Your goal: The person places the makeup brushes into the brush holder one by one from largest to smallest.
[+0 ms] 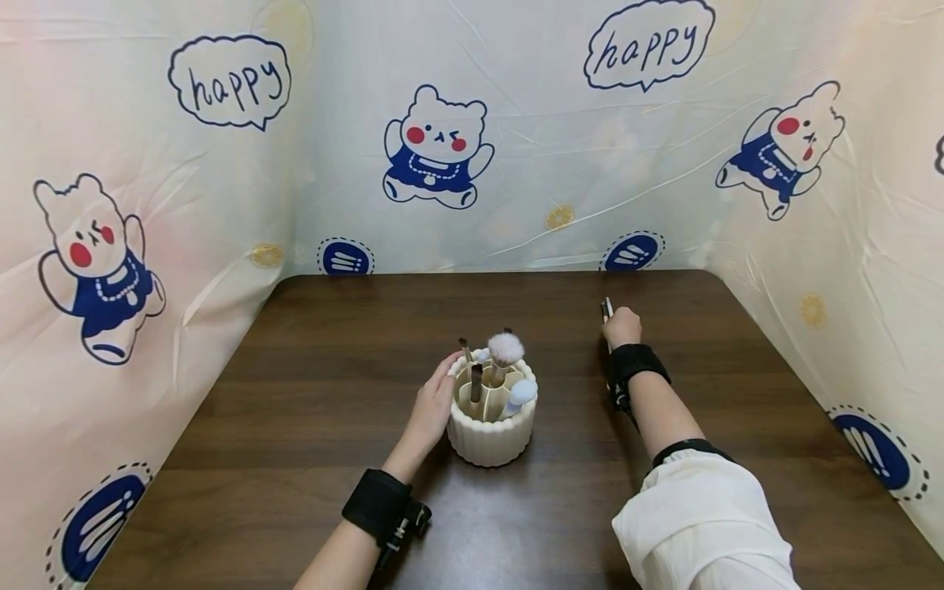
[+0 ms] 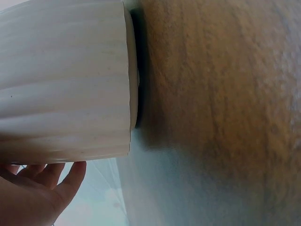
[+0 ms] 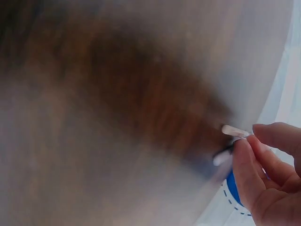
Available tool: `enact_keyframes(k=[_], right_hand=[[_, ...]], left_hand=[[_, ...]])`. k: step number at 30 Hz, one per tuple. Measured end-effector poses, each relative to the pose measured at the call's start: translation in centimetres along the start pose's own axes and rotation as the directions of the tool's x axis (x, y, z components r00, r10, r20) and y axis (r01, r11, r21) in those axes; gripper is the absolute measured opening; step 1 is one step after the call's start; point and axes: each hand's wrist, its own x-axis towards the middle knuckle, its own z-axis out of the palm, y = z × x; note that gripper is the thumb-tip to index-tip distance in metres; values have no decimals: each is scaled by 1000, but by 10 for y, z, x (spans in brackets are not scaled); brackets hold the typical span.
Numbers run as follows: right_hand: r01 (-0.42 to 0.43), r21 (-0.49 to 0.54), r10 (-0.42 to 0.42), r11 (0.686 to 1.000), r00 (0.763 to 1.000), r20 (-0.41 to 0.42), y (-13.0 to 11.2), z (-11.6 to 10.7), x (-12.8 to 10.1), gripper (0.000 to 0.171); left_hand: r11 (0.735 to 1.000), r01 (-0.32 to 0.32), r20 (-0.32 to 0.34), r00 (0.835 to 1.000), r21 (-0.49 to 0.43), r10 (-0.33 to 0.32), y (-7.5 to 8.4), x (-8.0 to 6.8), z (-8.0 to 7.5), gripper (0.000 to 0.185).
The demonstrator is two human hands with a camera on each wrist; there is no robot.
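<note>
A cream, ribbed brush holder (image 1: 490, 442) stands upright on the table, with compartments inside. It holds a fluffy white-tipped makeup brush (image 1: 506, 349), a light-blue-headed brush (image 1: 522, 393) and slimmer dark brushes (image 1: 476, 385). My left hand (image 1: 431, 410) grips the holder's left side near the rim; in the left wrist view its fingers (image 2: 70, 181) curve behind the ribbed wall. Far to the right, my right hand (image 1: 624, 326) pinches slim sticks (image 1: 607, 308), one pale and one dark. The right wrist view shows a pale stick end (image 3: 234, 131) at the fingertips; their kind is unclear.
The dark wooden table (image 1: 332, 352) has a back edge just beyond my right hand. A printed curtain (image 1: 546, 156) with bears and "happy" bubbles surrounds it on three sides. Each wrist carries a black strap (image 1: 378, 506) with a camera.
</note>
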Motion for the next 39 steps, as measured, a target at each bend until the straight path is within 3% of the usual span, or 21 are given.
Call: enact_keyframes(k=[14, 18, 24, 34, 39], right_hand=[[2, -41, -5, 999, 998, -55, 7, 6, 2, 23], [32, -66, -35, 997, 998, -48, 7, 8, 4, 22], [15, -70, -16, 997, 1000, -7, 7, 7, 4, 17], [-35, -6, 35, 999, 999, 14, 5, -5, 2, 23], [10, 53, -10, 999, 1000, 9, 1, -16, -1, 25]], left_hand=[[1000, 0, 14, 1000, -19, 0, 0, 0, 0, 47], [1000, -2, 9, 1000, -17, 2, -1, 0, -1, 47], [1000, -5, 6, 1000, -20, 5, -2, 0, -1, 47], [1000, 11, 13, 1000, -13, -11, -2, 0, -1, 47], [1000, 8, 12, 1000, -20, -8, -1, 0, -1, 47]])
